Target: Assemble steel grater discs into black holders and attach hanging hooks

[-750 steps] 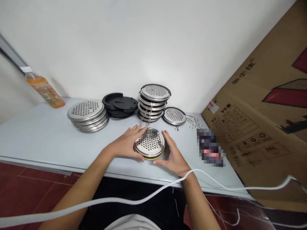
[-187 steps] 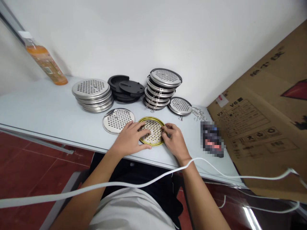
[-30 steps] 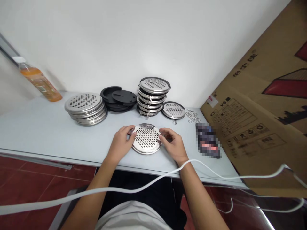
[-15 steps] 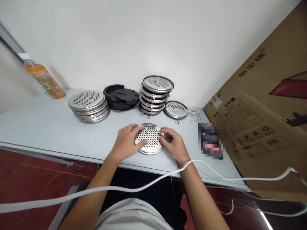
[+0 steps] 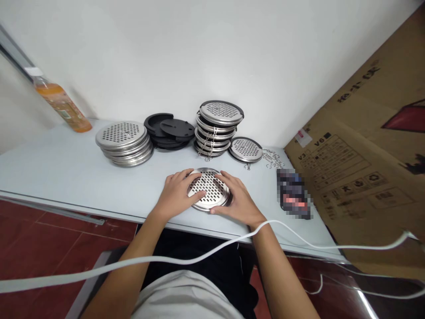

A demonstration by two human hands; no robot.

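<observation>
A round perforated metal plate (image 5: 210, 188) lies on the table near its front edge, between my two hands. My left hand (image 5: 181, 192) grips its left side, with thumb and fingertips resting on the top face. My right hand (image 5: 237, 199) curls round the right rim, its thumb at the near edge and fingertips at the far right. What is under the plate is hidden. Behind it stands a stack of perforated plates with black parts and wire clips (image 5: 217, 126). A single plate with a black rim (image 5: 246, 149) lies to the right of that stack.
Stacked metal plates (image 5: 122, 144) and black plastic discs (image 5: 171, 130) stand at the back left, near a bottle of orange drink (image 5: 63, 104). Loose metal clips (image 5: 272, 158) and a blurred dark item (image 5: 294, 195) lie right, beside a cardboard box (image 5: 365, 177). A white cable (image 5: 179, 262) crosses my forearms.
My right hand has shifted from fingertips on the plate's top to a wider hold round its right rim, the thumb moving to the near edge. My left hand stays about where it was.
</observation>
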